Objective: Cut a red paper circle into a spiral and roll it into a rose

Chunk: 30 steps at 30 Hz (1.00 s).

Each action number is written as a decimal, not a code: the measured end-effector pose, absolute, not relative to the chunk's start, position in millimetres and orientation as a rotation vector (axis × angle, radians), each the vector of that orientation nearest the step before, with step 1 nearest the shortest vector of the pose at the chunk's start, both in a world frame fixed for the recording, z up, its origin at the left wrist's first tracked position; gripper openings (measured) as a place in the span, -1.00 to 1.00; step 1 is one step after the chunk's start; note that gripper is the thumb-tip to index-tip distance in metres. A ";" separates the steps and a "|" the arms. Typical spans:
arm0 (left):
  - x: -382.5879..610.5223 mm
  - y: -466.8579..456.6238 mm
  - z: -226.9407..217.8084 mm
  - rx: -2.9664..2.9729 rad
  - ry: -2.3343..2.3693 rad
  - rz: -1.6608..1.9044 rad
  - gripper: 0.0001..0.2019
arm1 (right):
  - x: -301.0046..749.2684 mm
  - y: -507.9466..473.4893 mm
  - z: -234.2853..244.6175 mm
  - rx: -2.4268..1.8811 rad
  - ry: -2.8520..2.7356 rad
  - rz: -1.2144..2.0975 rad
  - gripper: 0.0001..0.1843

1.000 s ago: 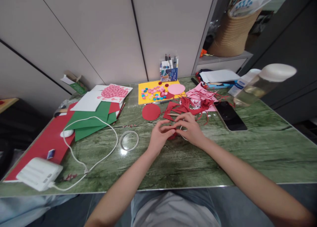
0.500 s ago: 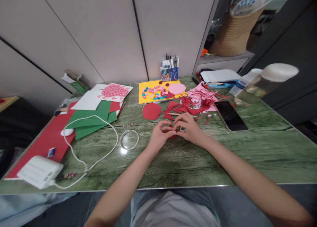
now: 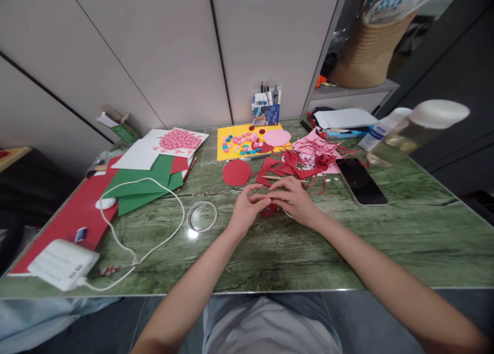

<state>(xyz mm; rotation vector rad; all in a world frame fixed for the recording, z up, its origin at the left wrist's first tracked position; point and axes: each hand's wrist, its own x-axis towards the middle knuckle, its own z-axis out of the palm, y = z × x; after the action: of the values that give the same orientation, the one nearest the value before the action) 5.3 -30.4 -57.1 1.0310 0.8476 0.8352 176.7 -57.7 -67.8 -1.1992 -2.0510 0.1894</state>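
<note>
A small red paper piece [image 3: 269, 210] is located near the middle of the table [image 3: 266, 261], between the left hand [image 3: 245, 208] and the right hand [image 3: 294, 201]. Grip state: on both hands, the thumb and fingers are drawn in to a nearly closed pinch, with the tips meeting at the red paper piece. The fingers partly cover it; its exact shape cannot be told.

Immediately beyond the right hand's fingers lies a thin wooden stick [image 3: 275, 178], beside red paper scraps [image 3: 269, 167]. A red disc [image 3: 236, 173] lies flat to the left of these scraps. A pale ring [image 3: 203, 216] lies on the table to the left of the left hand. A phone [image 3: 363, 181] lies screen up to the right of the right hand.

Behind the red disc is a yellow sheet [image 3: 221, 138] carrying pink, blue and yellow beads [image 3: 250, 139] and part of a pink disc [image 3: 277, 137]. A pen pack [image 3: 266, 112] stands upright at its rear edge. Farther left, green sheets [image 3: 141, 193] overlap a long red sheet [image 3: 57, 230].
</note>
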 end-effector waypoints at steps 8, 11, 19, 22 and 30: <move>7.4 -33.7 -54.8 0.980 0.831 0.865 -0.52 | 173.9 -58.6 -69.9 -1.240 -1.934 0.111 -0.84; 7.0 -33.0 -55.6 1.006 0.825 0.849 -0.55 | 174.7 -58.2 -70.2 -1.218 -1.935 0.117 -0.86; 3.2 -27.3 -58.0 1.148 0.820 0.776 -0.62 | 176.3 -57.8 -68.1 -1.207 -1.963 0.137 -0.92; 2.6 -25.4 -58.7 1.196 0.814 0.757 -0.64 | 175.0 -58.1 -66.9 -1.187 -1.990 0.127 -0.94; 4.0 -25.8 -57.5 1.264 0.856 0.750 -0.66 | 174.9 -57.8 -66.2 -1.178 -2.052 0.131 -0.99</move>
<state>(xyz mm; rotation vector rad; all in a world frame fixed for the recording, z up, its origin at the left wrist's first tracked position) 4.0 -25.8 -57.5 1.2637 0.8560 0.7499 174.9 -57.8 -66.2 -1.1783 -2.0524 0.1313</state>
